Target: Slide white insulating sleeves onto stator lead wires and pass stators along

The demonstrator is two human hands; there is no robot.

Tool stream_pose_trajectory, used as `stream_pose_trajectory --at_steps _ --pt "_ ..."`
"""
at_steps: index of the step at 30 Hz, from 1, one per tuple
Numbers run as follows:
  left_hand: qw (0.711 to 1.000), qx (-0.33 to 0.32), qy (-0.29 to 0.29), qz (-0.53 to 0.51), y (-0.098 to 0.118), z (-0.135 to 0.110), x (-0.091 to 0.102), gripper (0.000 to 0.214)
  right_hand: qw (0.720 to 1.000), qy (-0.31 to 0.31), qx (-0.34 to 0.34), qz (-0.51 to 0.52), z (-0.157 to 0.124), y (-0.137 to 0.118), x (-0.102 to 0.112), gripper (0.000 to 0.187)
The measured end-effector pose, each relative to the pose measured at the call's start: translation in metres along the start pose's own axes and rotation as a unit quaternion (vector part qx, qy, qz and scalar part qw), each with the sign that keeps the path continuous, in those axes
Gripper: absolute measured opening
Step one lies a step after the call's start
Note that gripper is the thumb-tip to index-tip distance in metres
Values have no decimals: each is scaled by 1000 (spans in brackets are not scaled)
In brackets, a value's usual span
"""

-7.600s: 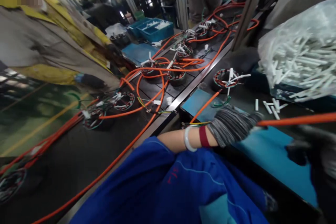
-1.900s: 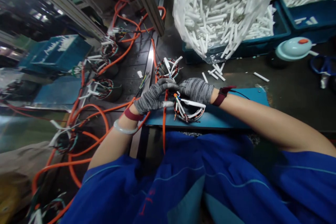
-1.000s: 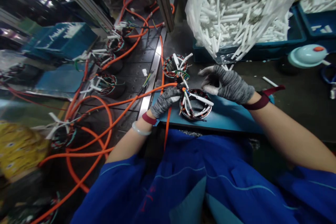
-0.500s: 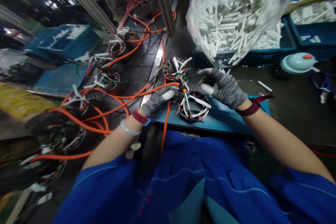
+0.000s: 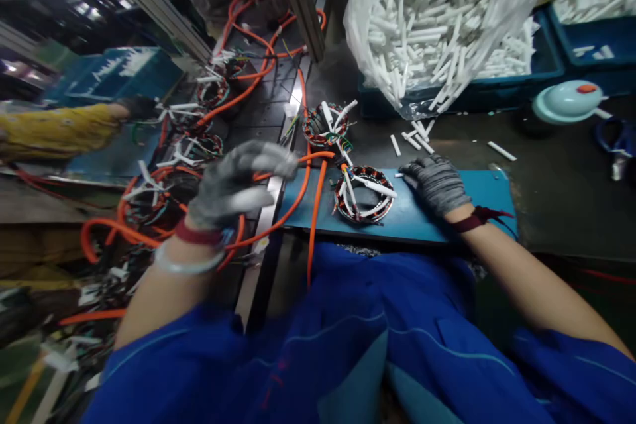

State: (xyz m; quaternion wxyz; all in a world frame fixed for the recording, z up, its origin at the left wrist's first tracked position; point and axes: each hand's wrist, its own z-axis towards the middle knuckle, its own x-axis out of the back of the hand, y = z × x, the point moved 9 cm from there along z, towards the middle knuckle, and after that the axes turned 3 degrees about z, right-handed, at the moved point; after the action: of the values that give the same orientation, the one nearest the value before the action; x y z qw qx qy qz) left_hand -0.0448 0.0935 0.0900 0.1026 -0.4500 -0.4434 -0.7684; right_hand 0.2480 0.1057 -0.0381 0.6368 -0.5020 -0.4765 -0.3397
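My left hand (image 5: pixel 243 182), in a grey glove and blurred by motion, is off to the left over the orange cable (image 5: pixel 294 209). Its thumb and fingers are apart, with nothing visible between them. Low over the blue board (image 5: pixel 452 224), my right hand (image 5: pixel 433 184) has its fingertips closed at the end of a short white tube (image 5: pixel 399 175). Left of that hand a wire-wound stator ring (image 5: pixel 380 211) with white-sleeved leads lies on the board, untouched. A second stator ring (image 5: pixel 307 127) sits just behind it.
Loose white tubes (image 5: pixel 421 142) lie behind the board. Beyond them a clear plastic bag (image 5: pixel 358 33) full of tubes stands in a blue bin (image 5: pixel 375 105). A light-blue container (image 5: pixel 566 103) and scissors (image 5: pixel 616 139) are at right. A co-worker's yellow sleeve (image 5: pixel 59 134) reaches in from the left.
My left hand has left the stator's cable and swung left, opening. My right hand has dropped closer to the board, with a white tube at its fingertips. The co-worker's arm has moved farther away.
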Motion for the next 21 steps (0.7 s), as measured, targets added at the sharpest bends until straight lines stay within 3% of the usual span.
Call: stream_pose_trajectory --at_steps 1,2,5,8,11,13,15,17,19,21 --pt "1000 -25 6 8 -7 19 7 51 1000 23 -11 12 -3 -2 6 32" --pt "996 -73 -28 35 -9 36 3 57 998 50 -24 26 -7 -5 13 31" --pt "969 -181 -149 80 -13 67 -37 74 985 143 -77 61 -33 -7 34 37" --pt "947 -239 -184 110 -10 70 -74 85 964 203 -122 124 -54 0 38 37" --pt "935 -277 -164 151 -3 64 -87 77 950 199 -136 200 -45 17 25 29" --pt "923 -301 -177 160 1 58 -93 66 943 199 -145 224 -31 32 25 36" --pt "917 -302 -202 166 6 49 -102 61 938 234 -142 213 -24 35 43 49" --pt "930 -262 -200 163 13 42 -116 65 931 300 -118 170 -33 18 75 54" --pt "957 -192 -166 140 24 37 -134 77 915 366 -72 155 -55 -18 106 53" --pt "979 -128 -111 113 32 35 -150 80 921 341 20 187 -74 -66 118 61"
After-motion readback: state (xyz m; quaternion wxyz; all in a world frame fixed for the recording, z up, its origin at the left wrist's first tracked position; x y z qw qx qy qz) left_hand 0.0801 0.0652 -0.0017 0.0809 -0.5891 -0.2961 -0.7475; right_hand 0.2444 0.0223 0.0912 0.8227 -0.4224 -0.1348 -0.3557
